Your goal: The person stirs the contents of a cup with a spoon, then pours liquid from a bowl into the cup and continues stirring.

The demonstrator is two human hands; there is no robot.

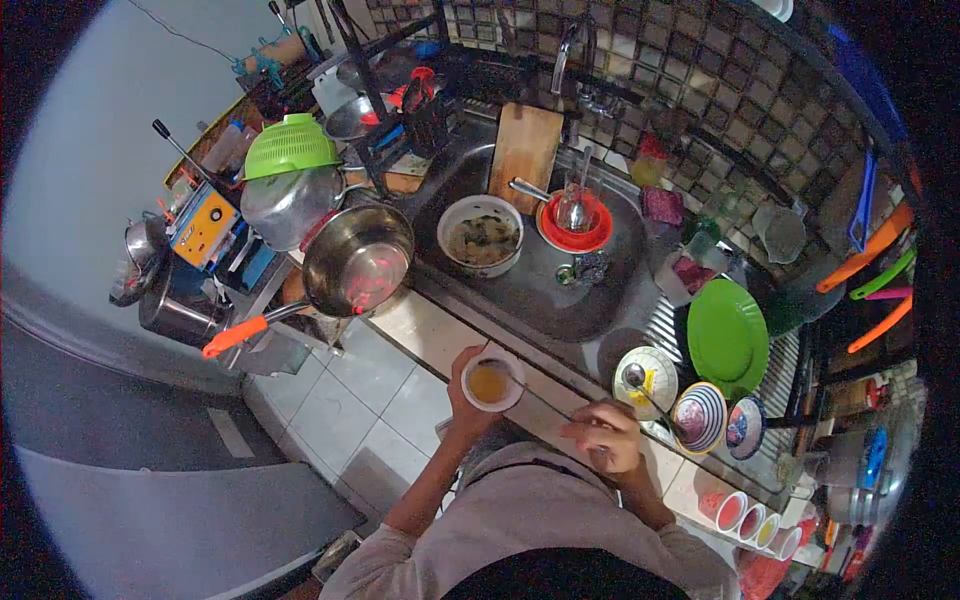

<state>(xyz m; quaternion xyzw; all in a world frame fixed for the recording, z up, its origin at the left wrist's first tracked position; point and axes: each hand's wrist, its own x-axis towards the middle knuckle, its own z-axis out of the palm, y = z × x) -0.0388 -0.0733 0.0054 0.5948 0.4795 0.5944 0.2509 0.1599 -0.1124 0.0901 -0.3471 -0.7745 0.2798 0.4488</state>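
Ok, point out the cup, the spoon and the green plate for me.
cup (491, 384), head view, on the yellow liquid at its middle
spoon (634, 376), head view, on its bowl end
green plate (727, 336), head view, on the middle of its face

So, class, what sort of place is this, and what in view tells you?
Most likely a home kitchen: a sink under a tap holds a used bowl, a saucepan sits beside it, and plates dry on a rack. The left hand holds a cup, the right hand a thin utensil.
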